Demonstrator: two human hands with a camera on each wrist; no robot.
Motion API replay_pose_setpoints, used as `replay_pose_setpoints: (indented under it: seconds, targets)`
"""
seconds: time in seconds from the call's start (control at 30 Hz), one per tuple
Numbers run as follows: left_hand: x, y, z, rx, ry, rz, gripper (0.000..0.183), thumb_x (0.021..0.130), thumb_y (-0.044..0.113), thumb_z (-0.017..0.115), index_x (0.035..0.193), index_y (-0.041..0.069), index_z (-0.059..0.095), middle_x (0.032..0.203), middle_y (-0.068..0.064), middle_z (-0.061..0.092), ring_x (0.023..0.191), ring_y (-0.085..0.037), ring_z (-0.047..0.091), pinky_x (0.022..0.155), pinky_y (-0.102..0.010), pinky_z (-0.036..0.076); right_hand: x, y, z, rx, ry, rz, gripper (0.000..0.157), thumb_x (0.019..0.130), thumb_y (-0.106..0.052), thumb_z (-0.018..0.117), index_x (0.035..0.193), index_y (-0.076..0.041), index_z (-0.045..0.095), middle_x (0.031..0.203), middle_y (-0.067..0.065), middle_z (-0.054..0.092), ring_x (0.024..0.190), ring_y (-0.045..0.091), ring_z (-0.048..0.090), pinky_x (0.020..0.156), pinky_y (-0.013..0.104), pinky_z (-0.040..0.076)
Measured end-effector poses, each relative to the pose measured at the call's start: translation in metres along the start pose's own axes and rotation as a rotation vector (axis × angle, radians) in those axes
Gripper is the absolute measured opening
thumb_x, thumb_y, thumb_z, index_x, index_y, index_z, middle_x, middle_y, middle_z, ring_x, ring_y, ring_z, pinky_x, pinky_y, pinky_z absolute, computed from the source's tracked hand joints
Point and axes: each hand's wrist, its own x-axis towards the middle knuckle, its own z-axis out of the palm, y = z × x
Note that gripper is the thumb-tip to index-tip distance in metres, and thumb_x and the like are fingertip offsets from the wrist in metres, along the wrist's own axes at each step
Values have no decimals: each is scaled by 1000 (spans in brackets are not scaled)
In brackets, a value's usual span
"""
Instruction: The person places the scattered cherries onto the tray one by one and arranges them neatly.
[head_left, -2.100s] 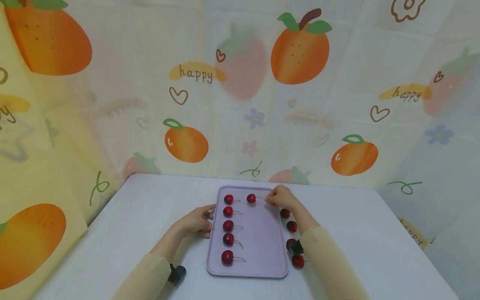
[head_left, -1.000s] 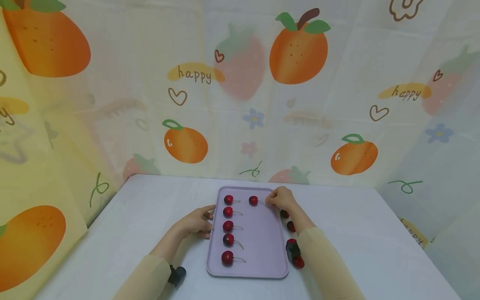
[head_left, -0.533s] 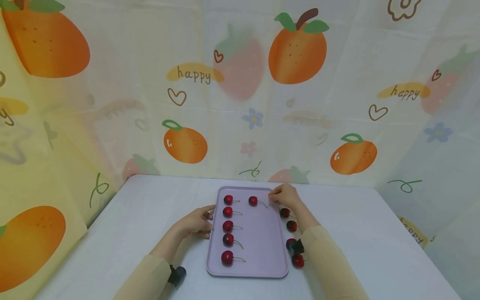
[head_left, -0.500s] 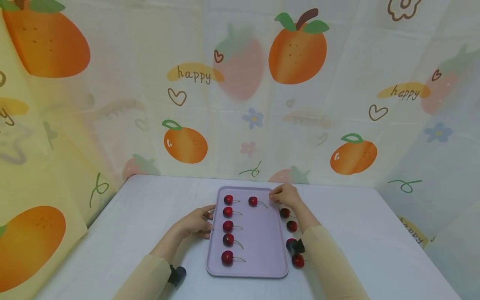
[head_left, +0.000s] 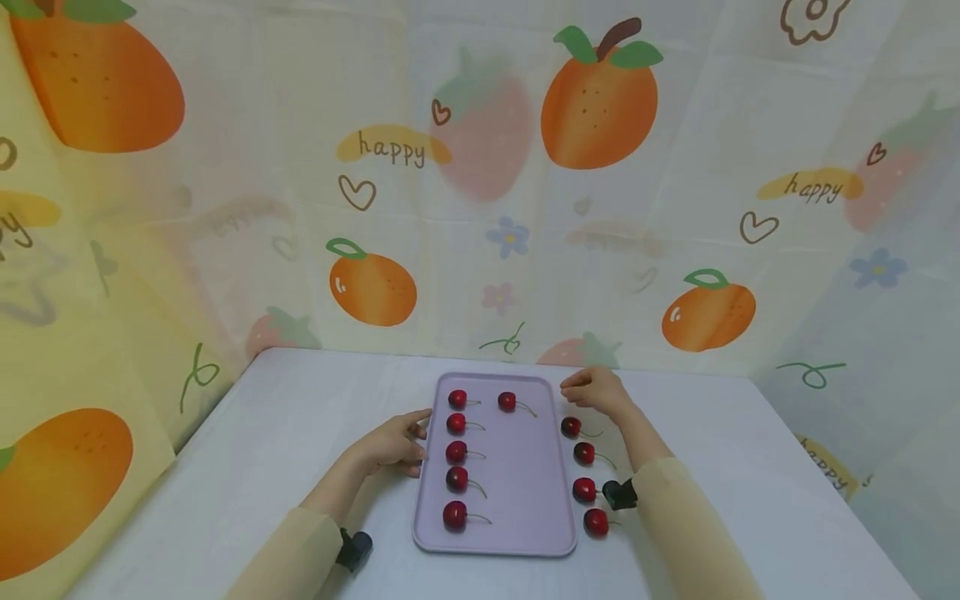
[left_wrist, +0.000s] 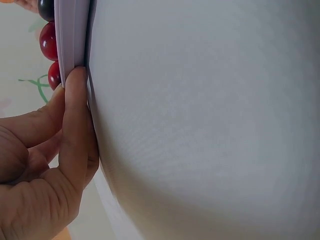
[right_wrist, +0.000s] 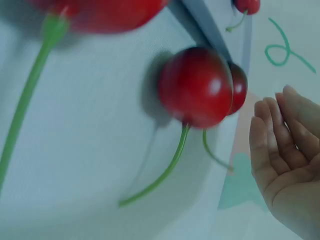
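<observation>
In the head view, my left hand (head_left: 390, 440) rests beside a lilac rectangular tray (head_left: 528, 500), fingers touching its left edge. The left wrist view shows fingertips against the outer wall and rim of the tray (left_wrist: 74, 35). Several dark red cherries with stems stand in a column on the tray's left, the nearest cherry (head_left: 454, 516) at the bottom. One more cherry (head_left: 507, 402) lies at its upper right. My right hand (head_left: 597, 392) hovers off the tray's far right corner, holding nothing. Its fingers are loosely bent in the right wrist view (right_wrist: 290, 160).
Several cherries lie on the table along the tray's right side, among them a far cherry (head_left: 571, 427) and a near cherry (head_left: 596, 522). A white cloth covers the table (head_left: 720, 483). Behind hangs a fruit-printed curtain (head_left: 465, 275).
My right hand has let go of the upper-right cherry's stem and moved right, off the tray. That cherry shifted slightly right earlier. My left hand has stayed at the tray's edge.
</observation>
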Motion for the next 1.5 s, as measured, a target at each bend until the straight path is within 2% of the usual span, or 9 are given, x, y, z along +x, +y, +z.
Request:
replay_pose_setpoints:
  seconds: [0.2,0.33,0.8,1.07,1.3,1.5]
  targets:
    - [1,-1,0,4,-5,2,77,84,-10,62,153,5,33,114,-14,46,74,-16,53,58,-24,59,-10,8,-11,38,2,-7,29,92,-13,66,113,7,70,113,23,71,91,17,72,86,34,63]
    - [1,-1,-1,4,-7,-1,77,84,-10,62,154,6,32,115,-14,46,74,-16,53,58,-24,59,-17,10,-18,12,4,-21,30,92,-14,66,113,7,69,112,22,72,91,18,72,86,34,63]
    - [2,0,2,22,-7,-3,77,84,-11,61,153,7,33,116,-14,48,73,-16,54,60,-26,60,-49,36,-32,-7,-12,28,33,91,-21,69,113,4,71,107,17,74,87,16,69,83,30,62]
    - [3,-2,0,11,-6,-5,77,84,-12,61,154,7,33,115,-13,47,74,-16,54,59,-26,60,-55,47,-36,-26,-19,62,33,90,-22,70,113,2,72,106,15,74,84,12,66,81,29,62]
    - [3,-3,0,12,3,-14,77,84,-11,62,153,7,33,116,-14,47,74,-17,54,59,-26,60,-58,52,-35,-26,-41,75,33,89,-26,72,113,-3,73,110,12,74,89,13,66,87,33,61]
    - [4,-4,-1,9,1,-12,77,84,-10,62,153,8,33,116,-14,47,75,-17,54,60,-26,60,-58,59,-33,-6,-66,59,35,88,-30,74,112,-5,74,107,9,75,90,14,66,81,25,58]
